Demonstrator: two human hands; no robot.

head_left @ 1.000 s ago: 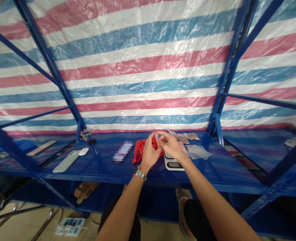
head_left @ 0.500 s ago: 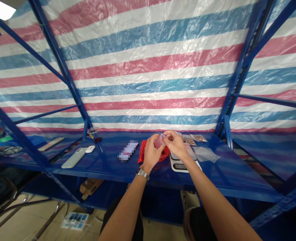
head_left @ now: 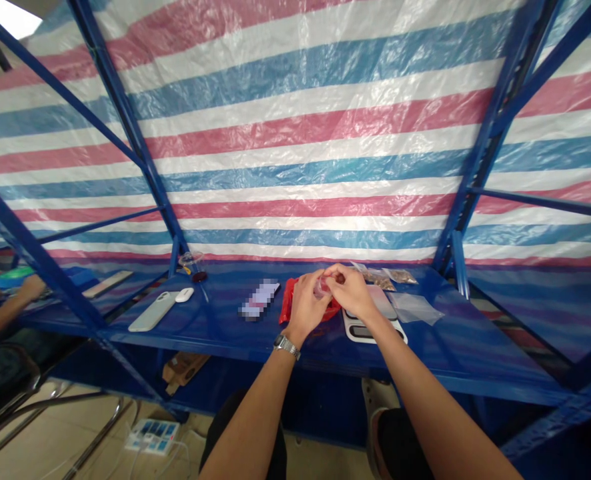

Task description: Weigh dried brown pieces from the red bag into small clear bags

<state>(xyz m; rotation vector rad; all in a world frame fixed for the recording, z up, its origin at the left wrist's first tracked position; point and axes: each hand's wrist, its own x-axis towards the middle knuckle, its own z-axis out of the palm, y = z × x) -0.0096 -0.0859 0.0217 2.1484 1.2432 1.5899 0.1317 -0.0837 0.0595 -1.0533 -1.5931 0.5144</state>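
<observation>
Between my two hands is a small clear plastic bag (head_left: 320, 287), held up over a red plastic bag (head_left: 289, 300) that lies on the blue shelf. My left hand (head_left: 306, 301) is closed on the small bag's left side, with a metal watch on the wrist. My right hand (head_left: 350, 288) pinches the bag near its top edge; the fingertips partly hide it. Just beneath my right hand stands a white kitchen scale (head_left: 370, 331). What the red bag contains is mostly hidden by my hands.
Filled clear packets (head_left: 400, 275) and flat clear bags (head_left: 418, 307) lie right of the scale. Leftward are a blurred-screen phone (head_left: 259, 300), a pale phone (head_left: 153, 312), a white case (head_left: 184, 295) and a plastic cup (head_left: 195, 268). Another person's hand (head_left: 33, 287) is at far left.
My right hand's fingers have shifted slightly left over the small bag. The other person's arm at far left has come further into view. The whole view has shifted slightly.
</observation>
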